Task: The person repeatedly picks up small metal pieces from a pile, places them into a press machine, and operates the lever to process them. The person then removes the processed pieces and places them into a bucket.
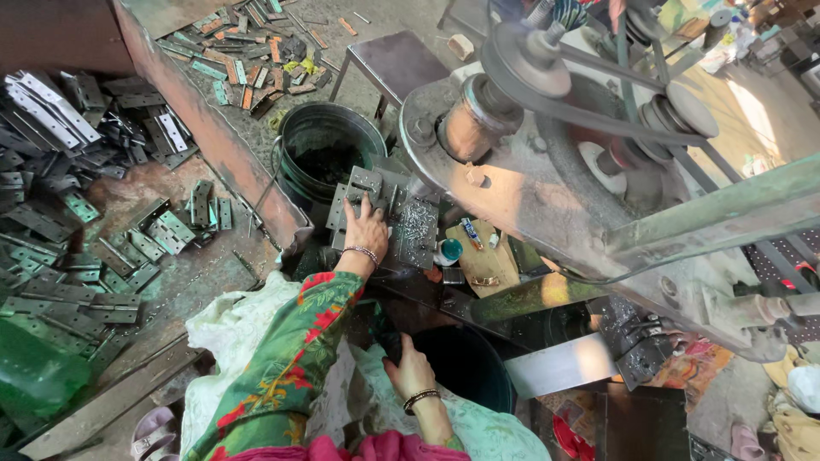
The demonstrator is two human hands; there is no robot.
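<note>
My left hand (366, 229), in a green flowered sleeve with a bracelet at the wrist, reaches forward and presses on a grey metal hinge plate (366, 183) lying on the work plate (416, 232) of a belt-driven machine (547, 145). My right hand (409, 369), also wearing a bangle, is low by my lap. Its fingers curl around a dark metal piece (389, 341) beside the rim of a dark bucket (465, 363). Metal shavings lie on the work plate next to the left hand.
Piles of hinge plates (77, 213) cover the bench at left, behind a rusty divider (209, 128). A black bucket (329, 149) stands beyond the machine, with a small stool (397, 60) behind it. A spinning pulley and belt (615, 111) are at right. A green bottle (38, 371) is at lower left.
</note>
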